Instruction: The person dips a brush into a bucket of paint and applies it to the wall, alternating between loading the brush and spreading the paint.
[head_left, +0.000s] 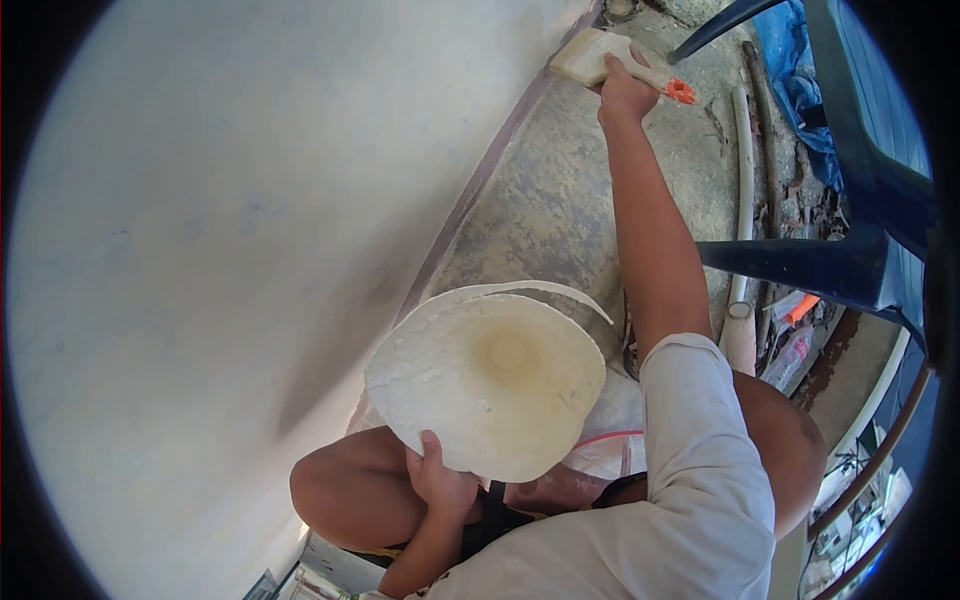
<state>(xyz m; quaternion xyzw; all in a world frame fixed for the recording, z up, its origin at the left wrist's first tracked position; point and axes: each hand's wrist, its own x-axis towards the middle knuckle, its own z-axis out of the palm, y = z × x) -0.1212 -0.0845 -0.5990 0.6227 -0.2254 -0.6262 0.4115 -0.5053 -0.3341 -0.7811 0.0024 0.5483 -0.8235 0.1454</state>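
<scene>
Brush point(588, 56), far, gripped by my right fingers point(613, 70), apparently for reach; bucket point(480, 385), near, edge clasped by my left fingers point(432, 452), apparently for steadiness.

ok so counting up, I've got two bare hands point(628, 95) point(442, 486), two bare knees point(345, 482) point(792, 450), one wide paintbrush point(592, 56), one white tub point(500, 385), one blue tarp point(790, 65) and one dark plastic chair point(868, 180) lol

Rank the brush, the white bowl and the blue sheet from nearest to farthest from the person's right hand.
1. Brush: held in the right hand.
2. Blue sheet: on the ground to the right, beyond a chair leg.
3. White bowl: farthest, back near the knees, in the left hand.
</scene>
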